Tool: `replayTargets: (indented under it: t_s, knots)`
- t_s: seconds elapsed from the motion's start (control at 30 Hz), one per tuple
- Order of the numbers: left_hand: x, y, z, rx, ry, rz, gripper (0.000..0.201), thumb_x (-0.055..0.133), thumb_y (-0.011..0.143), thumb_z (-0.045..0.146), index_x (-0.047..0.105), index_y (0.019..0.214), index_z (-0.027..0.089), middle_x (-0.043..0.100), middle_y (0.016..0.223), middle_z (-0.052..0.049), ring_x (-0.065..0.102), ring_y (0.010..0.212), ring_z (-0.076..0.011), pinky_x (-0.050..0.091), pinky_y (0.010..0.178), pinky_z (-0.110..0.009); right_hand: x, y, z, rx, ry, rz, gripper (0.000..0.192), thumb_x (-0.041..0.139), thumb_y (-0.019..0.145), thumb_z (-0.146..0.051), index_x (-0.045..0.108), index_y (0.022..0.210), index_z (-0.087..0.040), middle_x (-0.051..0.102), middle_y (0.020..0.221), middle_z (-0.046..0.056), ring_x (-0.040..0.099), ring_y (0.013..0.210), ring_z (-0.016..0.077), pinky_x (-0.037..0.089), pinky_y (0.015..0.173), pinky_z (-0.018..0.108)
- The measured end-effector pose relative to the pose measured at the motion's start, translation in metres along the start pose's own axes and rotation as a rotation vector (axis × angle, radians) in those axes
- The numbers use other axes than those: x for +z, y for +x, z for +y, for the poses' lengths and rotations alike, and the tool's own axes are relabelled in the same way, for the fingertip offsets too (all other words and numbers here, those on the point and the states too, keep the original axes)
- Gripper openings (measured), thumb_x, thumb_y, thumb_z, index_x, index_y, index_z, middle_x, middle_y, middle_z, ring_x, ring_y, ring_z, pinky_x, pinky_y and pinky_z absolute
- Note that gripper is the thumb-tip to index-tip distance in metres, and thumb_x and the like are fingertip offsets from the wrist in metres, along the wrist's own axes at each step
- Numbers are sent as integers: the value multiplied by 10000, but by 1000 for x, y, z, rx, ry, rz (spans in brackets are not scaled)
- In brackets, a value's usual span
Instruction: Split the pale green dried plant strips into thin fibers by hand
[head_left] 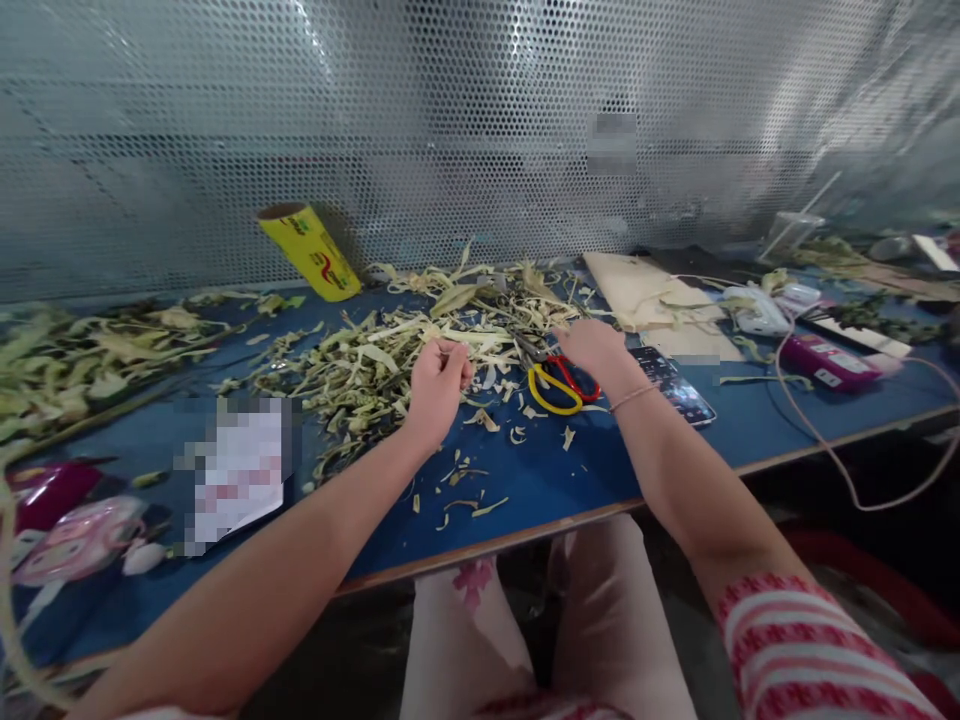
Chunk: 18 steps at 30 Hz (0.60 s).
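Observation:
My left hand (438, 388) is closed, thumb against curled fingers, at the right side of a heap of pale green dried plant strips (360, 375). What it may pinch is too small to make out. My right hand (595, 350) lies low over the table, palm down, just beyond the scissors (555, 390). Most of its fingers are hidden behind the hand. The scissors have one red and one yellow handle loop, and their blades point into the plant scraps. A phone with a lit screen (679, 388) lies to the right of my right wrist.
A tilted yellow tube (315, 255) stands at the back against the perforated metal wall (450, 130). More plant pieces (97, 365) lie at left, near a blurred-out white item (240, 475). Cardboard (645, 290), a purple device (829, 362) and a cable (817, 440) are at right.

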<state>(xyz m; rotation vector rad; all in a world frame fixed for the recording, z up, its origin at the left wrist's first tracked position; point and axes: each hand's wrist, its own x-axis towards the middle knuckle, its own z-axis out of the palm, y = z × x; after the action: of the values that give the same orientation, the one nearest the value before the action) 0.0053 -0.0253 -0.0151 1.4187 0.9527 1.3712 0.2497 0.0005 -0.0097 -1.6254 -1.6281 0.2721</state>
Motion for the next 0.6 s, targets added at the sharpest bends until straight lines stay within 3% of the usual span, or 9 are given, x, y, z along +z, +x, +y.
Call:
replayTargets:
  t_s: [0.07,0.13,0.2,0.27,0.33,0.43,0.6]
  knots:
    - [1,0,0,1,-9,0,277,593,845,425,445,763,205,479,564,55,419,477,-76,350,488,-220,7,-9,-26,66,-233,-12,376,576,850,-468,644,693,-133,666,768,168,627,926,299,398,927,490]
    - [1,0,0,-9,3,-10,284,591,845,432,448,763,201,479,562,57,428,483,-76,351,497,-219,14,-19,-52,-49,-337,-86,445,426,932,-466,627,697,-147,659,784,153,626,860,257,409,875,417]
    - [2,0,0,-17,36,-9,290,580,851,443,450,763,199,487,567,56,440,492,-78,358,511,-220,21,-31,-73,-220,-208,-174,465,330,970,-450,587,694,-178,618,703,96,590,746,207,410,770,346]
    - [2,0,1,-9,71,8,278,562,864,434,454,768,197,500,574,54,452,499,-81,366,527,-224,27,-42,-86,-273,23,-225,500,250,989,-455,527,660,-199,551,628,40,524,645,162,388,685,305]
    - [1,0,1,-6,101,36,244,544,881,396,461,774,194,509,571,52,463,500,-84,372,537,-227,34,-49,-91,-278,226,-258,456,256,984,-475,511,711,-212,508,623,3,486,627,142,378,655,282]
    - [2,1,3,-24,128,47,191,530,893,342,473,790,191,517,560,50,473,492,-90,377,535,-231,43,-52,-89,-184,357,-261,313,400,934,-499,480,790,-232,480,643,-29,454,642,135,366,641,273]
    - [4,-1,5,-29,126,-13,199,538,894,344,469,782,194,533,573,48,489,493,-90,382,534,-229,53,-42,-80,-107,455,-255,386,417,894,-558,465,710,-222,440,703,-6,440,714,149,395,675,292]
